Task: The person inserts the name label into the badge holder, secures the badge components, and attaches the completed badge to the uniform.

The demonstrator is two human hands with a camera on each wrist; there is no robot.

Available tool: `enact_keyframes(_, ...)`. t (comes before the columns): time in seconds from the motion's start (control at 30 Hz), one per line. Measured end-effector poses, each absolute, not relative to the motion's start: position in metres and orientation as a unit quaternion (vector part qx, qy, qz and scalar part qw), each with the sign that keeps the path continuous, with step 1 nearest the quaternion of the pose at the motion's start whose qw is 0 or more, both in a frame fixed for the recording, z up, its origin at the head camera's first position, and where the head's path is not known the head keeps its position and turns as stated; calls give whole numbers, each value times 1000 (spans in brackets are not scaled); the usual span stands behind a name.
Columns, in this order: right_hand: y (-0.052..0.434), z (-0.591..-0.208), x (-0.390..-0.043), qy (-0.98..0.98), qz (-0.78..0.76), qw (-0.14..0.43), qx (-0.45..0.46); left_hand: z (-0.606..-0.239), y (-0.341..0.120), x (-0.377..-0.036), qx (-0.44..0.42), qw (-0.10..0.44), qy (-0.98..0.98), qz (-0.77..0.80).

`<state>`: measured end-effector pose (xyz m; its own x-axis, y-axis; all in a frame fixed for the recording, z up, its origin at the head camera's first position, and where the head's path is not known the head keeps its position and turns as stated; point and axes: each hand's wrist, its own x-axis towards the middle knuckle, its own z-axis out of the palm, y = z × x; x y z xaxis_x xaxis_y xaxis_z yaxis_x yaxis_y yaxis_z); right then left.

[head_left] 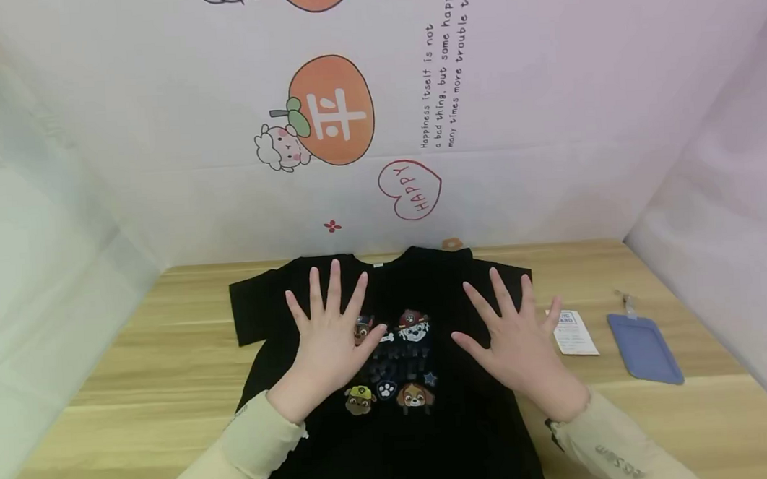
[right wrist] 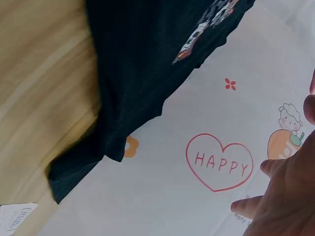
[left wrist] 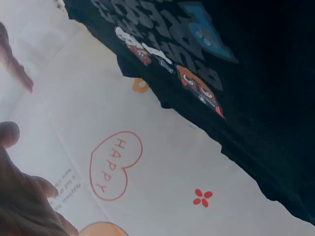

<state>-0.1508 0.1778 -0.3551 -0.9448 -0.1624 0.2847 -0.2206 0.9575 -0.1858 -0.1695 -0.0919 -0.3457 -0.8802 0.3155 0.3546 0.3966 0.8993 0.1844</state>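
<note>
A black T-shirt (head_left: 394,449) with cartoon dog faces printed on its chest lies spread on the wooden table, its collar toward the back wall. Over the left part of the shirt is my left hand (head_left: 329,343), fingers straight and spread, overlapping the print's edge in the head view. My right hand (head_left: 517,341) is spread the same way over the shirt's right side, its little finger near a white card. Neither hand holds anything. In the left wrist view the left hand (left wrist: 24,196) shows at the lower left, apart from the shirt (left wrist: 256,98). The right wrist view has the right hand (right wrist: 290,196) at its right edge.
On the right of the wooden table (head_left: 118,398) lie a white printed card (head_left: 574,334) and a blue badge holder (head_left: 646,349) with a clip. A white cloth backdrop (head_left: 535,152) with printed drawings rises behind the table, and pale cloth hangs at both sides.
</note>
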Motion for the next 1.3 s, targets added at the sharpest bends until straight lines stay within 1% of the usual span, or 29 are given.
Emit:
enact_keyframes(0.2,191,-347,-156,-982,97,134,94,-341,-102,-172,-165,176,-959,-152)
enact_keyframes(0.4,223,-345,-158,-985,76,134,75,-340,-109,-173,-152,163,-957,-185)
enact_keyframes(0.53,250,-347,-158,-987,85,129,51,-340,-108,-172,-163,150,-952,-213)
enact_keyframes(0.63,270,-349,-158,-988,88,121,27,-339,-106,-172,-174,121,-945,-247)
enact_keyframes(0.77,297,-352,-159,-991,71,113,1,-337,-104,-172,-173,66,-932,-310)
enact_keyframes(0.93,327,-356,-160,-990,55,128,-12,-336,-102,-173,-167,12,-907,-386)
enact_keyframes(1.1,356,-364,-160,-988,64,140,-21,-340,-101,-174,-176,-23,-887,-426)
enact_keyframes(1.23,378,-370,-162,-991,61,115,-28,-343,-99,-174,-182,-39,-872,-454)
enact_keyframes(1.3,389,-373,-164,-994,64,89,-25,-346,-98,-174,-179,-46,-866,-465)
